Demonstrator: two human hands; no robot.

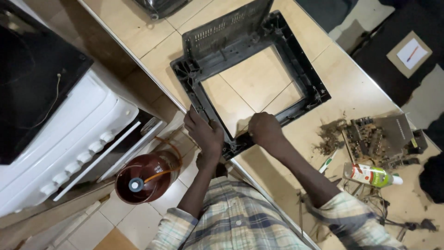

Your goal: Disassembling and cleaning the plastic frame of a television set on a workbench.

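Dark grey square plastic frame (252, 76) flat on tiled worktop (356, 92), near edge. Left hand (203, 132), right hand (264, 129) both clasp frame's near corner. Advise firm even hold; dirty circuit board (379, 139) lies right of frame.

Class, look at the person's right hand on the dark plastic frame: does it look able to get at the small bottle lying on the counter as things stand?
Probably yes. The right hand rests on the frame, and the bottle lies to its right on the counter, with only scattered debris between.

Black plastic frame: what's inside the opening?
Inside the black plastic frame, only bare tan countertop tiles show. Left hand and right hand cover its near edge; what's beneath the frame's vented panel is hidden.
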